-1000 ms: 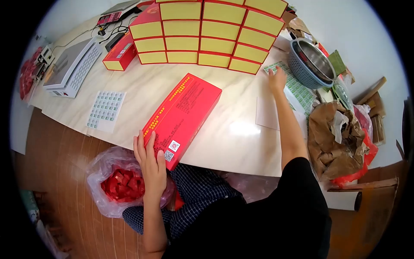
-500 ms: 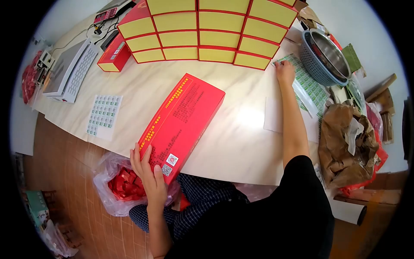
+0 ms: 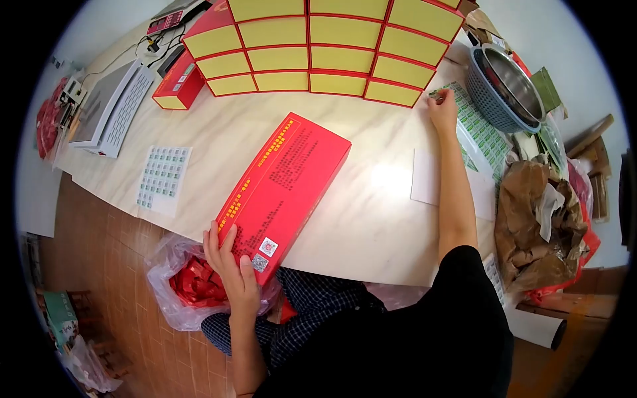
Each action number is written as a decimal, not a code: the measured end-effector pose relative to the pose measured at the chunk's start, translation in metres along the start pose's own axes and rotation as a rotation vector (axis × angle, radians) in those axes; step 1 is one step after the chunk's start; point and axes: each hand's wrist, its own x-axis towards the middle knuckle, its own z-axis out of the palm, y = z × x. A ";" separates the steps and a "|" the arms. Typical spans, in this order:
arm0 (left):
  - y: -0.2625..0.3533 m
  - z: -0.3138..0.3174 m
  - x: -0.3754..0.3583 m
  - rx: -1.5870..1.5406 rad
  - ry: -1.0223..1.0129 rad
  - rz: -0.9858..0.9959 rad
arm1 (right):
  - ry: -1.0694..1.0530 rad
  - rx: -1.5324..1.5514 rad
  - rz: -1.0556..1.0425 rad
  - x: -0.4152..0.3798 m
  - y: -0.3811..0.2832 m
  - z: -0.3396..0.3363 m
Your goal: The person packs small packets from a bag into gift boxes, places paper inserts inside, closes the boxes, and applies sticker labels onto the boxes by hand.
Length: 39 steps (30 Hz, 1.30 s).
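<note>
A long red box [image 3: 285,186] with yellow and black print and two square codes lies slanted on the table in front of me. My left hand [image 3: 232,265] rests on its near left corner, fingers spread over the top face. At the far right, my right hand [image 3: 443,109] is pinched at the upper left corner of a green sticker sheet [image 3: 488,132]. Whether a single sticker is loose between those fingertips I cannot make out. A white paper [image 3: 424,176] lies partly under my right forearm.
Stacked red boxes with yellow ends [image 3: 279,56] line the back. A smaller red box [image 3: 179,83], a white machine [image 3: 109,109] and another label sheet [image 3: 162,176] are leftward. A blue basket with a steel bowl [image 3: 494,93] and crumpled brown paper [image 3: 531,225] are rightward.
My right hand stays by the sheet's corner, its fingers slightly shifted, and the sheet's curled white edge looks flatter. The left hand and red box keep their places; the view moves slightly.
</note>
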 end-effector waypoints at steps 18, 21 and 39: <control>-0.002 -0.009 0.003 0.011 -0.030 0.005 | 0.326 0.783 -0.244 -0.039 -0.154 -0.065; 0.004 -0.006 0.002 0.022 0.029 -0.027 | -0.146 0.771 -0.299 -0.135 -0.228 -0.070; 0.014 0.004 -0.012 -0.027 0.093 0.050 | -0.715 0.591 -0.284 -0.266 -0.262 -0.027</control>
